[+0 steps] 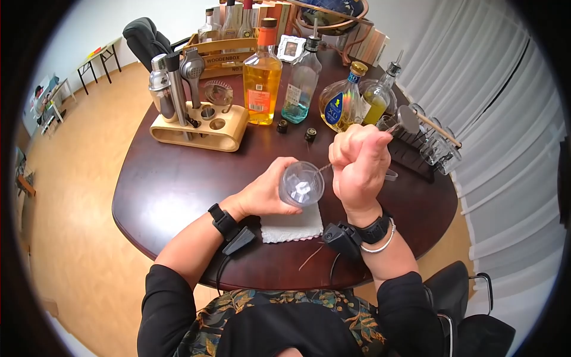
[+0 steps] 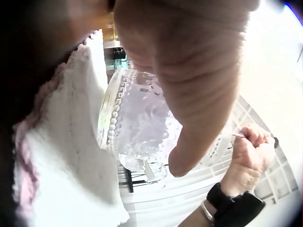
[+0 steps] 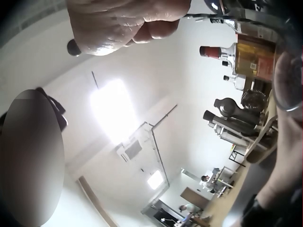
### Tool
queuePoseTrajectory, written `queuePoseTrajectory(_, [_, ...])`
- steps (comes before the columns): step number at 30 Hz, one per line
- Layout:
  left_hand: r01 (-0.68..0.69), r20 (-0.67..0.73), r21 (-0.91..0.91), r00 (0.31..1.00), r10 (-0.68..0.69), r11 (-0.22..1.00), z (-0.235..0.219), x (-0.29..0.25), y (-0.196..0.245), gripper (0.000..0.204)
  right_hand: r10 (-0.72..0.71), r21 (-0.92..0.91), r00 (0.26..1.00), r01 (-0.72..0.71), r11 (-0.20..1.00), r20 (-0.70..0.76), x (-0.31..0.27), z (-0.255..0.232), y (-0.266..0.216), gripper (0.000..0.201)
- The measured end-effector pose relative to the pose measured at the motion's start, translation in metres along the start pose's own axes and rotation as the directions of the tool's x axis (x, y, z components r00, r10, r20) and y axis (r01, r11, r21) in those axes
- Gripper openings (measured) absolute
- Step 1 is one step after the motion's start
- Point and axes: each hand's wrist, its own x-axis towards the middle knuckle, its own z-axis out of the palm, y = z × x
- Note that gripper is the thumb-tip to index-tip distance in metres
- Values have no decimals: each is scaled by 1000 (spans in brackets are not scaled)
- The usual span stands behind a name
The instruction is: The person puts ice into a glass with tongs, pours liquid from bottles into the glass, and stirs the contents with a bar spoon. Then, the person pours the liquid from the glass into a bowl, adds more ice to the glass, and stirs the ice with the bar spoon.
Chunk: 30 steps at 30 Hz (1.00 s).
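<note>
My left hand [image 1: 267, 189] grips a clear glass [image 1: 302, 184] from its left side, thumb toward me. Beading and an embossed pattern show on the glass wall [image 2: 142, 113] in the left wrist view. My right hand [image 1: 361, 163] is curled around a bar spoon with a twisted stem [image 1: 325, 169], above and right of the glass. The stem slants down from the fist into the glass, and a round end [image 3: 73, 48] sticks out past the hand in the right wrist view. A folded white cloth [image 1: 291, 227] lies below the glass.
A wooden stand [image 1: 199, 141] with bar tools is at the left. Behind the glass stand an orange-labelled bottle [image 1: 260, 83], a clear bottle [image 1: 300, 83] and an XO bottle [image 1: 342, 101]. Two dark bottle caps [image 1: 310, 134] lie before them. A glass rack [image 1: 410, 156] stands at right.
</note>
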Motion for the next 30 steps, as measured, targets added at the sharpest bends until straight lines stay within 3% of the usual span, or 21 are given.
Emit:
queuePoseTrajectory(2, [-29, -12, 15, 1000, 29, 999, -1, 2, -6, 101, -72, -212, 992, 93, 973, 105, -1, 6, 0, 52])
queuePoseTrajectory(4, [-66, -15, 65, 998, 67, 996, -8, 1, -10, 103, -91, -163, 960, 137, 977, 264, -9, 1, 7, 50])
queuePoseTrajectory(6, [-57, 18, 112, 998, 56, 992, -16, -1, -7, 106, -8, -172, 928, 78, 982, 372, -15, 0, 16, 49])
queuePoseTrajectory(11, [-8, 66, 106, 998, 1, 994, -24, -3, -5, 103, 174, -83, 952, -158, 984, 253, -22, -2, 32, 50])
queuePoseTrajectory(14, [-32, 72, 204, 997, 17, 978, -23, 0, 3, 103, 176, -48, 984, -174, 984, 42, -19, 7, 30, 51])
queuePoseTrajectory(16, [-118, 93, 258, 991, 96, 959, -22, 1, 7, 102, 167, -44, 983, -170, 984, -73, -14, 10, 22, 52])
queuePoseTrajectory(18, [-112, 75, 275, 993, 95, 955, -20, -2, 10, 102, 134, 73, 986, -127, 989, -96, -6, 7, 9, 52])
queuePoseTrajectory(21, [0, 31, 189, 1000, -6, 982, -18, -5, 11, 100, 86, 194, 996, -80, 978, -21, -1, 5, -5, 49])
queuePoseTrajectory(24, [42, 50, 63, 998, -45, 997, -18, -3, 10, 99, -66, 18, 978, 64, 998, 196, -4, -1, -1, 43])
queuePoseTrajectory(25, [36, 69, 71, 997, -41, 997, -19, -3, 13, 100, -53, -105, 951, 88, 991, 303, -6, -3, 1, 42])
queuePoseTrajectory(27, [37, 107, 48, 993, -42, 998, -20, -3, 7, 104, 115, -223, 893, -16, 975, 436, -9, -1, 9, 44])
queuePoseTrajectory(28, [43, 127, 17, 991, -44, 999, -20, -3, 3, 106, 249, -230, 849, -155, 961, 466, -9, 4, 13, 47])
queuePoseTrajectory(30, [61, 153, -38, 987, -55, 997, -21, -5, 3, 107, 367, -202, 858, -312, 928, 360, -11, 8, 21, 51])
